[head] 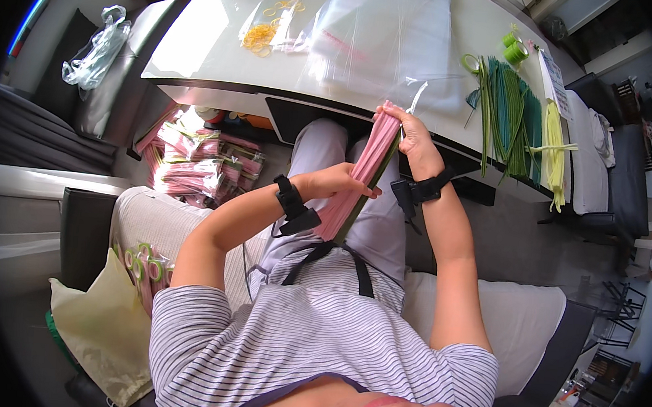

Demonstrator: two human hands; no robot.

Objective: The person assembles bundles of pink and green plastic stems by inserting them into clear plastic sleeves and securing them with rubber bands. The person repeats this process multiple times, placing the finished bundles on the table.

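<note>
A long bundle of pink and dark green fuzzy craft stems [361, 177] slants over my lap, its upper end at the table edge. My left hand [342, 182] grips the bundle around its lower middle, and my right hand [404, 126] holds its upper end. A white tie or strip of clear plastic [417, 97] sticks up beside my right fingers. Clear plastic bags [384, 41] lie flat on the white table [200, 50] beyond my hands. Yellow rubber bands [260, 37] are heaped left of the bags.
Green stems [502, 114] and pale yellow stems [553, 147] overhang the table's right edge, near green tape rolls [515, 51]. Bagged pink bundles [191, 158] are piled below the table at left. A cream bag [103, 329] and more packed stems [148, 270] lie on the sofa.
</note>
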